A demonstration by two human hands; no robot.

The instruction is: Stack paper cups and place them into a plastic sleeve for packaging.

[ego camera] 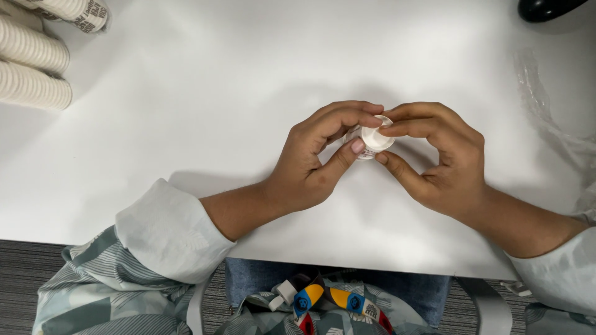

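Observation:
A small white paper cup (373,140) is held between both hands just above the white table (205,93), its open mouth or base facing the camera. My left hand (316,161) grips it from the left with thumb below and fingers curled over the top. From the right, my right hand (437,158) pinches it with index finger on its rim and thumb underneath. Most of the cup's side is hidden by the fingers.
Stacks of white ribbed paper cups (34,59) lie at the far left corner. Crumpled clear plastic wrap (546,118) lies at the right. A black rounded object (546,7) sits at the top right. The table's front edge runs close to my lap.

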